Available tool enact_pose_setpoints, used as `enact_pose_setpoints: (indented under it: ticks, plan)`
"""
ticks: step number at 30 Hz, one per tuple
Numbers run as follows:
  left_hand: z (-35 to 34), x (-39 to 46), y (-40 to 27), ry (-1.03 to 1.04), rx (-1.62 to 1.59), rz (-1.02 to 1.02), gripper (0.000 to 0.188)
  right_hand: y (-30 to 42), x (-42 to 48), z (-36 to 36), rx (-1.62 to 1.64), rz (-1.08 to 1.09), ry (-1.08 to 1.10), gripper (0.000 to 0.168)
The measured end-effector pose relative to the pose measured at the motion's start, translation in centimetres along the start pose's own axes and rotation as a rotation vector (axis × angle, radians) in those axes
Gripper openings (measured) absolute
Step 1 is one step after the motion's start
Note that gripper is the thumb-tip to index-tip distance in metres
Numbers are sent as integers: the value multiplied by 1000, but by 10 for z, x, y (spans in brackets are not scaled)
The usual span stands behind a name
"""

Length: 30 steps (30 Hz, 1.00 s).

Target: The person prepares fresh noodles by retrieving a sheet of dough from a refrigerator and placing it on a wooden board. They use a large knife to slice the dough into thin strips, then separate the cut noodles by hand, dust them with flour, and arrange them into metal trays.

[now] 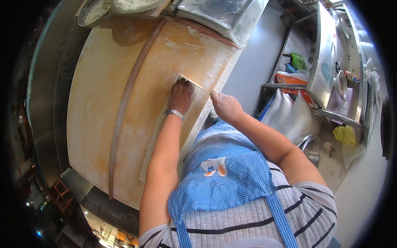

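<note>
My left hand (pixel 180 96), with a watch (pixel 174 112) at its wrist, lies palm down with curled fingers on a long, folded pale dough sheet (pixel 154 148). In my right hand (pixel 227 107) is the handle end of a knife (pixel 194 84), seen nearly edge-on. Its thin blade crosses the dough's far end, right in front of my left fingertips. Beneath is a floured wooden board (pixel 93 102). Part of the dough is hidden by my left forearm. A long wooden rolling pin (pixel 126 96) rests on the board, left of the dough and apart from it.
Beyond the board stand bowls of flour (pixel 133 5) and a metal tray (pixel 217 12). Dough scraps (pixel 209 76) lie near the board's right edge. To the right are a metal shelf unit (pixel 324 55), white sacks (pixel 288 108) and a metal basin (pixel 311 150).
</note>
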<state>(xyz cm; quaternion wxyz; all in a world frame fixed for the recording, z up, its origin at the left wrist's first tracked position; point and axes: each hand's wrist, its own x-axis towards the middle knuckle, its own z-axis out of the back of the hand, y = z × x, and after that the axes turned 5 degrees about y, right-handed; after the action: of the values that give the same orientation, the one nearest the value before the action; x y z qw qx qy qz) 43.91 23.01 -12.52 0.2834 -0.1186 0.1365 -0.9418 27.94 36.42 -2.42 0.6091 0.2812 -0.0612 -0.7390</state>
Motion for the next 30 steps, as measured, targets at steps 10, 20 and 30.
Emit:
enact_pose_setpoints:
  ticks: [10, 20, 30]
  plan:
    - [3, 0, 2, 43, 32, 14, 46, 10, -11, 37, -5, -51, 152, 13]
    - [4, -1, -3, 39, 81, 32, 46, 19, 23, 25, 86, -59, 151, 12]
    - [-9, -5, 5, -26, -49, 52, 41, 13, 62, 9, 76, -4, 75, 13]
